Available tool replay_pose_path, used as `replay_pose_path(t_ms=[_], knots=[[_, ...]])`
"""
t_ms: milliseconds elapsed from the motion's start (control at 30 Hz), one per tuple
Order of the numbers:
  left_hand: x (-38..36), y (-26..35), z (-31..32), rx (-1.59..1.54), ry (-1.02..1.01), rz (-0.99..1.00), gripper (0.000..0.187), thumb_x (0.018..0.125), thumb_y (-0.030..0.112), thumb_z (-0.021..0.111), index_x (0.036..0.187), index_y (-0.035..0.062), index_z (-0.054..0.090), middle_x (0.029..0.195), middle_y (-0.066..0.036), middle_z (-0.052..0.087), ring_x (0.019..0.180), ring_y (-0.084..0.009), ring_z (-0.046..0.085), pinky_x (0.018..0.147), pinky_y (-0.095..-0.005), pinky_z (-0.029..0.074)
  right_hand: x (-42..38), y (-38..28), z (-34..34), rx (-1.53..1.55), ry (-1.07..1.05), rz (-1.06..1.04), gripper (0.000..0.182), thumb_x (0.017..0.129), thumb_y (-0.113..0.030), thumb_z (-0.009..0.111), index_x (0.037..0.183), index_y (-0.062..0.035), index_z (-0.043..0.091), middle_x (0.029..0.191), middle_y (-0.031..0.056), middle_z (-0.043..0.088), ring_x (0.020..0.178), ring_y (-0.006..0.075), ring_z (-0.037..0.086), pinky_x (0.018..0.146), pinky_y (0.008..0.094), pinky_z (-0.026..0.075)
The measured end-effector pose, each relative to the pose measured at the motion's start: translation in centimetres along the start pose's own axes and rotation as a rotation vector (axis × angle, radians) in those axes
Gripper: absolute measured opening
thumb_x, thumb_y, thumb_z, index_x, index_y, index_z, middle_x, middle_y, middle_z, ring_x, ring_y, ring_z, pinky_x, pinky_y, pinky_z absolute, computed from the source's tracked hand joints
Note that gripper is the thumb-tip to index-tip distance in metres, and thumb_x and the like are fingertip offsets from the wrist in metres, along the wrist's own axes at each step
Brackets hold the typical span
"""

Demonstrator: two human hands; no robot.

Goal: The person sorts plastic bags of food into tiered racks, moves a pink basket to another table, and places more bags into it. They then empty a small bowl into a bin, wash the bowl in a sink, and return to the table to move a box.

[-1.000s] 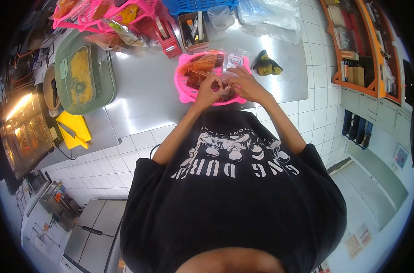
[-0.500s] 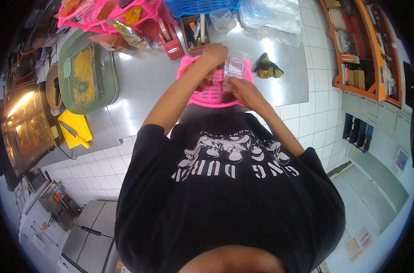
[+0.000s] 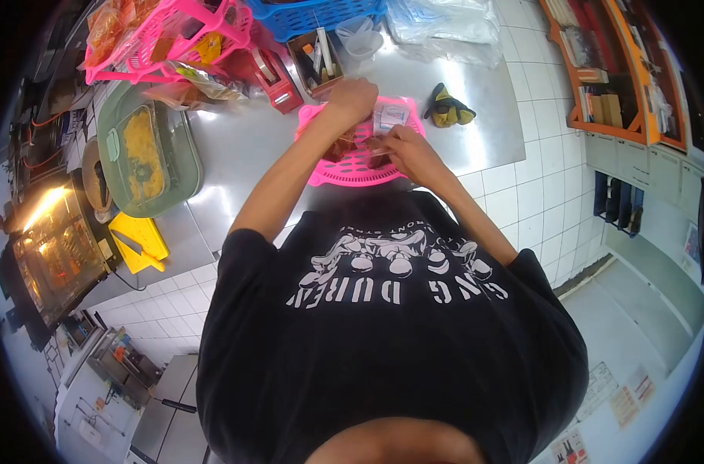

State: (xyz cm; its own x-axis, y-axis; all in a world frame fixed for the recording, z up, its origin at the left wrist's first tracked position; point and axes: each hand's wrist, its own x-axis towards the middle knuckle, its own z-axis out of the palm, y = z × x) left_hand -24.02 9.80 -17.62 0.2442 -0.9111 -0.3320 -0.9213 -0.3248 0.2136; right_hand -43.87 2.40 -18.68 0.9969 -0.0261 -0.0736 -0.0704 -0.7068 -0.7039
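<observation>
A shallow pink plastic basket [image 3: 360, 181] with slotted sides sits at the counter's front edge. Over its far left part is my left hand [image 3: 352, 99], back up and fingers curled; whatever they hold is hidden. My right hand [image 3: 411, 155] reaches in from the right, thumb and fingers pinched on a clear plastic bag [image 3: 377, 148]. Just beyond those fingers lies a clear packet with a white and blue label [image 3: 392, 117]. Reddish-brown bagged food [image 3: 338, 147] lies in the basket below my left wrist.
Behind stand a red tape dispenser [image 3: 276, 81], a box of pens [image 3: 315, 58], a pink basket of packets [image 3: 158, 46] and a blue basket [image 3: 313, 17]. Yellow-black gloves [image 3: 450, 108] lie right. A green tub [image 3: 183, 155] and a knife [image 3: 135, 246] on a yellow board [image 3: 147, 259] are left.
My right hand has drawn slightly away from the labelled packet, which now lies flatter beyond the fingers. My left hand stays curled over the basket. The whole view has shifted a little.
</observation>
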Motion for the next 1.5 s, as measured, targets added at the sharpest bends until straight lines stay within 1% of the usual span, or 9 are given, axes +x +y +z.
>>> replay_pose_path(t_ms=[300,500,767,900,1167,1300,1367,1433,1500], knots=[[-5.6,0.9,-3.1,-0.251,0.513,-0.049,0.011,0.08,0.009,0.056,0.085,0.0,0.06,0.085,-0.016,0.062,0.079,-0.0345,0.063,0.068,-0.0464,0.052,1.4,-1.5,-0.8,-0.089,0.17,-0.048,0.024,0.074,-0.001,0.062,0.098,-0.0043,0.066,0.115,0.0159,0.05,0.108,0.0349,0.047,0.092,0.0416,0.042],[-7.2,3.6,-0.7,-0.331,0.261,0.18,0.015,0.08,0.016,0.061,0.085,0.0019,0.062,0.086,-0.015,0.064,0.08,-0.0345,0.063,0.069,-0.0464,0.051,0.3,-3.2,-1.9,-0.182,0.338,-0.083,0.025,0.073,-0.002,0.063,0.098,-0.0042,0.064,0.122,0.0159,0.05,0.116,0.0359,0.045,0.098,0.0465,0.037],[-7.4,4.6,1.3,-0.682,0.181,0.103,0.023,0.083,0.019,0.062,0.098,0.0019,0.066,0.095,-0.016,0.066,0.09,-0.0354,0.062,0.081,-0.0439,0.048,-2.6,-0.2,0.9,-0.116,0.237,-0.069,0.031,0.074,-0.005,0.065,0.105,-0.007,0.061,0.102,0.0097,0.057,0.099,0.0297,0.051,0.086,0.0421,0.039],[-5.0,0.5,1.0,-0.604,0.383,-0.031,0.023,0.084,0.014,0.058,0.101,0.0004,0.065,0.1,-0.019,0.066,0.096,-0.0366,0.061,0.084,-0.0439,0.048,-3.1,0.3,1.7,-0.062,0.15,0.017,0.032,0.075,-0.004,0.064,0.106,-0.0073,0.06,0.099,0.0098,0.058,0.096,0.0309,0.052,0.085,0.0414,0.04],[1.0,-3.6,2.8,0.042,-0.136,-0.082,0.023,0.079,0.01,0.058,0.095,0.0021,0.071,0.099,-0.02,0.068,0.091,-0.0343,0.067,0.069,-0.0431,0.056,-1.3,1.6,2.4,0.008,0.196,-0.158,0.055,0.074,-0.003,0.063,0.127,-0.0131,0.056,0.096,0.0096,0.058,0.087,0.0298,0.055,0.076,0.0379,0.043],[1.2,-4.1,4.8,0.057,0.013,0.0,0.018,0.076,0.008,0.057,0.083,0.0009,0.072,0.089,-0.021,0.069,0.085,-0.0342,0.069,0.068,-0.0453,0.056,-1.3,1.9,2.3,-0.04,0.153,-0.137,0.054,0.076,-0.005,0.062,0.129,-0.0155,0.056,0.094,0.0092,0.06,0.086,0.0301,0.055,0.076,0.039,0.043],[0.5,-3.5,4.8,0.119,0.043,-0.059,0.02,0.077,0.011,0.057,0.085,0.004,0.073,0.087,-0.019,0.071,0.081,-0.0314,0.07,0.063,-0.0457,0.057,-1.2,0.6,1.4,0.048,0.179,-0.155,0.041,0.078,-0.004,0.063,0.118,-0.0125,0.061,0.09,0.0095,0.06,0.084,0.0308,0.055,0.076,0.0397,0.043],[0.9,-3.3,5.2,0.131,-0.031,-0.105,0.047,0.069,0.045,0.076,0.089,0.0021,0.071,0.09,-0.018,0.068,0.087,-0.0327,0.068,0.069,-0.0435,0.057,-0.9,-0.2,-0.4,0.09,0.223,-0.197,0.023,0.078,-0.004,0.065,0.101,-0.0076,0.063,0.087,0.0103,0.058,0.082,0.032,0.055,0.075,0.0398,0.043],[0.1,-2.9,4.2,0.12,0.057,-0.102,0.026,0.075,0.027,0.068,0.086,0.0039,0.072,0.09,-0.016,0.07,0.087,-0.0306,0.069,0.068,-0.0409,0.057,-0.1,-1.6,-3.5,0.138,0.229,-0.152,0.016,0.076,-0.004,0.067,0.089,-0.0045,0.059,0.086,0.0118,0.058,0.082,0.0337,0.054,0.073,0.0411,0.043]])
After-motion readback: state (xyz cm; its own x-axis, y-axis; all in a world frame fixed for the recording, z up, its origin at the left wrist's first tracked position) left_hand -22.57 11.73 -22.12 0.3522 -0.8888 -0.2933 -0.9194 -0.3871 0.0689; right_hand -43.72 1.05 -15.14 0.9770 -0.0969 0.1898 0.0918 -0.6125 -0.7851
